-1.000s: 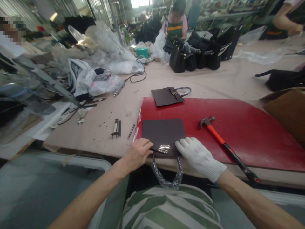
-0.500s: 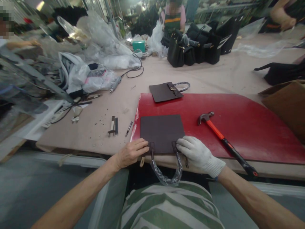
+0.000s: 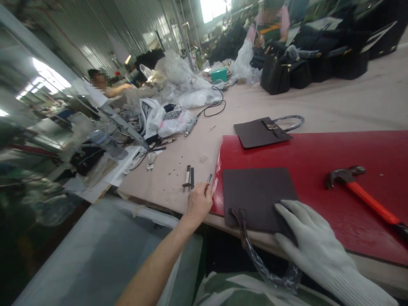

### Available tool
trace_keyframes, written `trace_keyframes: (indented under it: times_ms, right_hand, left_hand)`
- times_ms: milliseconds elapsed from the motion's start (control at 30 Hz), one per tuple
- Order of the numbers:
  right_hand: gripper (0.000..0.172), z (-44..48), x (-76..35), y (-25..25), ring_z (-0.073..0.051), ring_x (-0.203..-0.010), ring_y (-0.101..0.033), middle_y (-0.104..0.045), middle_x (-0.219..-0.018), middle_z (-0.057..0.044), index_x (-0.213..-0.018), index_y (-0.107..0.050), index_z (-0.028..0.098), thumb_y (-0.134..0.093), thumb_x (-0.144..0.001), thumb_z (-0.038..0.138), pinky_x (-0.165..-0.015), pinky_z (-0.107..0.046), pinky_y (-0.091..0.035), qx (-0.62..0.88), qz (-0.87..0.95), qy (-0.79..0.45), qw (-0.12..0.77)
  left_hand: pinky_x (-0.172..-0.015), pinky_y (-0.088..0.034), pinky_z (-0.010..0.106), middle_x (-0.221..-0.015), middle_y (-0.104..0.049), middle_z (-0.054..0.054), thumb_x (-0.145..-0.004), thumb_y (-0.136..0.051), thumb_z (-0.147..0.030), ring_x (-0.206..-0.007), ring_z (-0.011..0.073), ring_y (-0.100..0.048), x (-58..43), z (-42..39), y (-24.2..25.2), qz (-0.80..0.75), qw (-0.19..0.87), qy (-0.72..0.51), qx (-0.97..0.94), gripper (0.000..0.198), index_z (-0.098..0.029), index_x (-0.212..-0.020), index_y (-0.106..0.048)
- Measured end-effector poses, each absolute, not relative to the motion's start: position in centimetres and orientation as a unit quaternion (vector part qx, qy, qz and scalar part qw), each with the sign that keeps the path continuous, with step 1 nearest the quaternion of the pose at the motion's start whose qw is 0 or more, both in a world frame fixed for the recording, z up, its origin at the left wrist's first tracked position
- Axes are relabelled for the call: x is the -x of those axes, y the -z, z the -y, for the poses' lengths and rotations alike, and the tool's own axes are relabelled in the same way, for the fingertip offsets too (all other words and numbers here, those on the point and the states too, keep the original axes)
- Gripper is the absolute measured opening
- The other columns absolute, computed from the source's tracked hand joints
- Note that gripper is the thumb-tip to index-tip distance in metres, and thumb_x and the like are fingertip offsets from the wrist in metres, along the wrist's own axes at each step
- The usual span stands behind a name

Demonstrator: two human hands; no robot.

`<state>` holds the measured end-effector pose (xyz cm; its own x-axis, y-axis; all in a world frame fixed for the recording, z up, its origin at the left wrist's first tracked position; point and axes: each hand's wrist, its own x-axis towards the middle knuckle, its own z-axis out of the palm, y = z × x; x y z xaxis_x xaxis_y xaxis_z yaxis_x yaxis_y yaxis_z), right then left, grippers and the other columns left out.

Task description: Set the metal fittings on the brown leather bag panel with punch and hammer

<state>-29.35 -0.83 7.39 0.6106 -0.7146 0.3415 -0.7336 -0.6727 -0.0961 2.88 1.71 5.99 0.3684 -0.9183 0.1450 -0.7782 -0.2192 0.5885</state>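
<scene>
Flat on the red mat (image 3: 318,165) lies the dark brown bag panel (image 3: 258,193), its plastic-wrapped handle (image 3: 264,267) hanging over the counter (image 3: 178,157) edge at 6 o'clock. Gloved, the right hand (image 3: 306,238) rests on the panel's near right corner, fingers spread open and flat. At 9 o'clock of the panel, the bare left hand (image 3: 199,202) pinches a small metal pin (image 3: 209,178) at its fingertips. A hammer (image 3: 366,197) lies at 3 o'clock; a second panel (image 3: 259,132) at 12 o'clock.
</scene>
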Motion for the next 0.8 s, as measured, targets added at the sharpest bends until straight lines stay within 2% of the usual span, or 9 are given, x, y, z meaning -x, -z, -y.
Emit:
trace_keyframes:
  times_ms: [133, 300, 400, 500, 600, 733, 800]
  right_hand:
    - [0.054, 1.4, 29.4, -7.4, -0.035, -0.119, -0.053, -0.054, -0.135, -0.017, -0.129, -0.060, 0.010, -0.052, -0.082, 0.033, -0.097, -0.054, -0.054, -0.895, 0.410, -0.168, 0.042]
    - [0.054, 1.2, 29.8, -7.5, -0.036, -0.120, -0.054, -0.055, -0.134, -0.017, -0.130, -0.058, 0.010, -0.051, -0.084, 0.037, -0.097, -0.053, -0.054, -0.893, 0.414, -0.170, 0.054]
    - [0.053, 1.4, 29.8, -7.5, -0.035, -0.117, -0.056, -0.056, -0.134, -0.016, -0.129, -0.058, 0.013, -0.051, -0.085, 0.041, -0.094, -0.052, -0.055, -0.893, 0.411, -0.173, 0.051]
    - [0.052, 1.5, 29.8, -7.6, -0.035, -0.115, -0.058, -0.058, -0.132, -0.016, -0.128, -0.058, 0.014, -0.050, -0.086, 0.044, -0.090, -0.051, -0.056, -0.896, 0.403, -0.181, 0.052]
    - [0.051, 1.6, 29.7, -7.6, -0.036, -0.114, -0.058, -0.059, -0.130, -0.016, -0.127, -0.057, 0.015, -0.048, -0.088, 0.046, -0.089, -0.052, -0.056, -0.892, 0.405, -0.192, 0.050]
    - [0.051, 1.4, 29.5, -7.2, -0.038, -0.114, -0.058, -0.059, -0.130, -0.018, -0.126, -0.058, 0.015, -0.046, -0.089, 0.047, -0.089, -0.054, -0.054, -0.888, 0.412, -0.201, 0.042]
    - [0.051, 1.4, 29.5, -7.0, -0.038, -0.115, -0.057, -0.059, -0.130, -0.018, -0.126, -0.059, 0.013, -0.047, -0.089, 0.045, -0.091, -0.055, -0.054, -0.887, 0.415, -0.200, 0.037]
  left_hand:
    - [-0.091, -0.049, 0.033, -0.113, -0.073, 0.014, -0.089, -0.058, -0.027, -0.107, 0.0246, -0.067, -5.7, 1.3, -7.0, 0.483, 0.172, 0.169, -0.842, 0.027, -0.014, -0.109, -0.071]
    - [-0.079, -0.049, 0.031, -0.098, -0.076, 0.013, -0.076, -0.073, -0.035, -0.094, 0.0247, -0.069, -6.8, 3.4, -6.6, 0.486, 0.133, 0.220, -0.835, 0.025, -0.015, -0.092, -0.075]
    - [-0.078, -0.049, 0.029, -0.094, -0.077, 0.011, -0.083, -0.066, -0.034, -0.093, 0.0223, -0.070, -7.3, 4.1, -6.5, 0.497, 0.126, 0.217, -0.831, 0.021, -0.017, -0.090, -0.076]
    - [-0.083, -0.049, 0.031, -0.103, -0.076, 0.015, -0.090, -0.054, -0.027, -0.100, 0.0245, -0.069, -8.9, 4.4, -6.5, 0.477, 0.114, 0.176, -0.853, 0.027, -0.015, -0.103, -0.074]
    - [-0.087, -0.049, 0.035, -0.106, -0.074, 0.018, -0.085, -0.059, -0.027, -0.106, 0.0292, -0.068, -10.9, 4.3, -6.4, 0.456, 0.090, 0.150, -0.873, 0.028, -0.014, -0.106, -0.073]
    - [-0.090, -0.050, 0.031, -0.108, -0.075, 0.014, -0.082, -0.063, -0.028, -0.110, 0.0266, -0.068, -12.3, 4.2, -6.4, 0.460, 0.066, 0.151, -0.873, 0.030, -0.017, -0.108, -0.073]
    - [-0.087, -0.051, 0.032, -0.105, -0.075, 0.015, -0.081, -0.063, -0.027, -0.106, 0.0273, -0.069, -12.4, 4.5, -6.4, 0.458, 0.048, 0.156, -0.874, 0.028, -0.016, -0.105, -0.074]
